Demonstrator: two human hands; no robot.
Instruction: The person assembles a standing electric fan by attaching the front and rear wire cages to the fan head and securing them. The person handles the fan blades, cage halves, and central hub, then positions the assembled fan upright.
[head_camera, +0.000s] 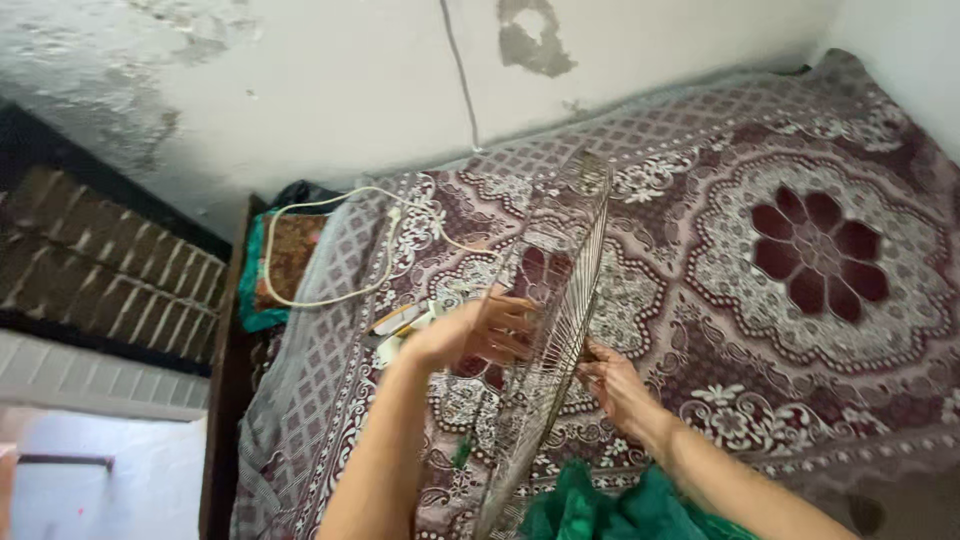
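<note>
A round wire fan guard (556, 300) stands on edge over a bed, seen almost side-on, its rim running from the upper middle down to the lower middle. My left hand (480, 330) grips its wires from the left side, fingers curled through the mesh. My right hand (612, 385) holds it from the right side, near the centre, fingers closed on the wires. Both forearms reach up from the bottom of the view.
The bed is covered by a maroon and white patterned spread (800, 250). A white cable (330, 250) loops at its left end near small tools (400, 322). Green cloth (620, 510) lies at the bottom. A peeling white wall (350, 90) stands behind, brick steps (110, 270) to the left.
</note>
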